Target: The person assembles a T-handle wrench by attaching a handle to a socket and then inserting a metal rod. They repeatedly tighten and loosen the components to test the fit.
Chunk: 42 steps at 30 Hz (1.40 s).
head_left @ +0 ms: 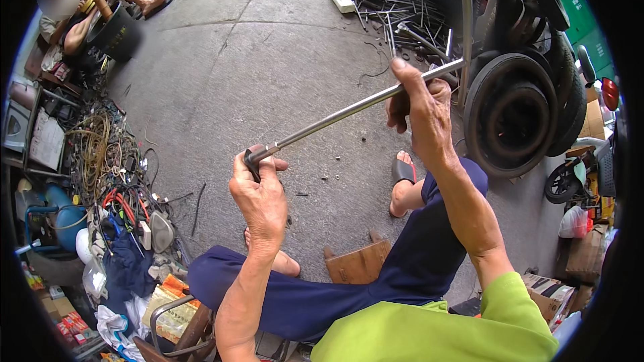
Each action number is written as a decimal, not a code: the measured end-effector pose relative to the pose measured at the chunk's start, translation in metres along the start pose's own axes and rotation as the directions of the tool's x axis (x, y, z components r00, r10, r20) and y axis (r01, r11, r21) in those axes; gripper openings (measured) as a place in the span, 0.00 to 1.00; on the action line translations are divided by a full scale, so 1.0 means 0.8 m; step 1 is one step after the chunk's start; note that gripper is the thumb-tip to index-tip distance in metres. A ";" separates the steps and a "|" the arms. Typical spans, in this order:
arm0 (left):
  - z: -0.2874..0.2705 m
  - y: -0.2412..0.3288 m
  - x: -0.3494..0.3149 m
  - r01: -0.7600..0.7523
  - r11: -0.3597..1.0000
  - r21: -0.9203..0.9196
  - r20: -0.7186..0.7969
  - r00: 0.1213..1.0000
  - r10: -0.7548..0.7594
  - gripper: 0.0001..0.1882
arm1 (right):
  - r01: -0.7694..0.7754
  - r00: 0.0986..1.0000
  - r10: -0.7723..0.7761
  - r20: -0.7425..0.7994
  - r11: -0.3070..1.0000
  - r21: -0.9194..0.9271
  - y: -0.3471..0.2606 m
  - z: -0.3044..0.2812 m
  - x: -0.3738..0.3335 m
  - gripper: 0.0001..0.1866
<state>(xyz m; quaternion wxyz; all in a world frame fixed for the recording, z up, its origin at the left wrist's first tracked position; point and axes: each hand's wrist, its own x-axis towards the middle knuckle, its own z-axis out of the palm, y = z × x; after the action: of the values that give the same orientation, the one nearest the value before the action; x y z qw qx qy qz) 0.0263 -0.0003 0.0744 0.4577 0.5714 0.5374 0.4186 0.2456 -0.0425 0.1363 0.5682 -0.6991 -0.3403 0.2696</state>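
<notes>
A long silver T-handle wrench [335,118] slants across in front of me, its crossbar at the upper right and its other end at the lower left. My right hand [431,121] is closed round the shaft close to the crossbar, thumb laid along the top. At the low end my left hand [260,204] pinches a small dark part [253,157] against the metal tip. The fingers partly cover that part, so its kind and how it fits on the tip cannot be made out.
A small wooden stool [359,263] stands between my feet. Stacked tyres [511,117] and a pile of metal rods [409,17] are at the right and far right. Tangled cables [94,141] and clutter line the left. A person sits beside a black bucket [115,35] at the far left.
</notes>
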 end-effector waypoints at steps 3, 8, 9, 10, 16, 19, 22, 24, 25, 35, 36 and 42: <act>-0.003 -0.002 0.009 -0.032 0.999 -0.042 -0.021 0.999 0.032 0.07 | -0.001 0.999 -0.008 0.053 0.986 0.167 0.014 0.003 0.004 0.23; -0.008 0.002 0.010 -0.041 0.999 0.010 -0.015 0.999 0.041 0.07 | -0.096 0.973 0.046 0.226 0.971 0.218 0.020 -0.005 0.014 0.20; -0.007 0.000 0.010 -0.066 0.998 0.018 -0.013 0.998 0.066 0.06 | -0.094 0.969 0.039 0.242 0.971 0.221 0.020 -0.007 0.016 0.20; -0.008 -0.002 0.010 -0.068 0.997 0.035 0.001 0.998 0.068 0.06 | -0.092 0.965 0.032 0.259 0.970 0.225 0.021 -0.009 0.018 0.20; -0.010 -0.003 0.008 0.063 0.998 0.012 0.062 0.996 -0.063 0.06 | -0.141 0.941 0.059 0.332 0.964 0.228 0.018 -0.017 0.019 0.18; -0.008 -0.006 0.009 0.062 0.997 -0.037 0.049 0.997 -0.061 0.06 | -0.159 0.925 0.050 0.376 0.951 0.264 0.021 -0.019 0.020 0.17; -0.009 -0.007 0.012 0.058 0.997 -0.041 0.044 0.997 -0.057 0.05 | -0.187 0.918 0.051 0.392 0.930 0.316 0.023 -0.018 0.019 0.17; -0.010 -0.006 0.012 0.066 0.997 -0.036 0.045 0.997 -0.065 0.05 | -0.195 0.921 0.049 0.387 0.917 0.348 0.023 -0.016 0.018 0.16; -0.010 -0.005 0.012 0.063 0.998 -0.022 0.053 0.997 -0.062 0.05 | -0.193 0.924 0.044 0.380 0.911 0.364 0.023 -0.017 0.016 0.15; -0.007 -0.001 0.012 0.057 0.997 -0.046 0.032 0.998 -0.055 0.08 | -0.213 0.967 0.139 0.214 0.900 0.380 0.006 -0.004 0.008 0.20; -0.005 -0.001 0.011 0.056 0.998 -0.043 0.040 0.998 -0.054 0.09 | -0.189 0.976 0.137 0.170 0.919 0.346 0.006 -0.003 0.008 0.25; -0.008 0.001 0.012 0.098 0.994 -0.039 0.075 0.993 -0.095 0.10 | 0.029 0.999 -0.030 0.044 0.999 0.035 -0.002 0.000 0.008 0.28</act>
<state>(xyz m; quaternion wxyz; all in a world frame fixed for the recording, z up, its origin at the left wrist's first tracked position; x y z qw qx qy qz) 0.0211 0.0098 0.0765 0.5087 0.5498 0.5382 0.3863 0.2491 -0.0373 0.1376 0.5764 -0.6778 -0.3584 0.2826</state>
